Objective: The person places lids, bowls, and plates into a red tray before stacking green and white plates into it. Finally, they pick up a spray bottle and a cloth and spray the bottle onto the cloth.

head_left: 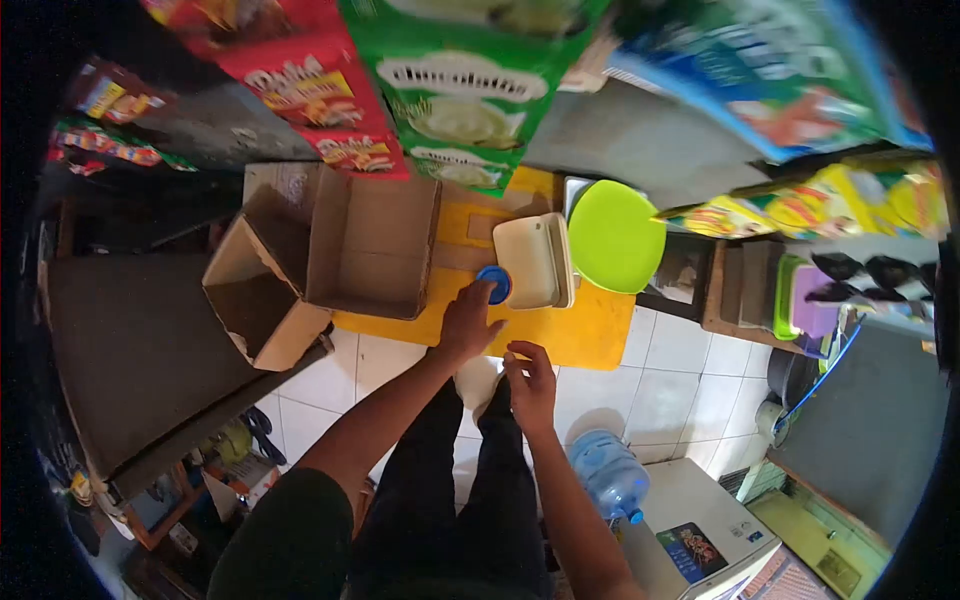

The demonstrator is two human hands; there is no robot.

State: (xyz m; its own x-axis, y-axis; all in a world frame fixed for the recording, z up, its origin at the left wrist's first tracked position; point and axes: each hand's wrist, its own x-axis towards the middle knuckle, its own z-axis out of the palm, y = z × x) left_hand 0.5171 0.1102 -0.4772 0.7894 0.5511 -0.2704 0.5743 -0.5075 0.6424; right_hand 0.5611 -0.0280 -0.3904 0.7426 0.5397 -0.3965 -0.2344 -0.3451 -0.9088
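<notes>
My left hand reaches over the front of a yellow tabletop. Its fingertips are at the near left edge of a round blue lid, and its thumb is spread away from the fingers. Whether the fingertips press on the lid is hard to tell. My right hand hovers just off the table's front edge with loosely bent fingers, apart from each other, and nothing visible in them. Beside the blue lid stands a cream plastic container, which seems nested in another one.
Two open cardboard boxes, one upright and one tilted, are at the left. A lime-green round lid lies at the right. Snack sachets hang overhead. A blue water jug stands on the tiled floor beside a white cabinet.
</notes>
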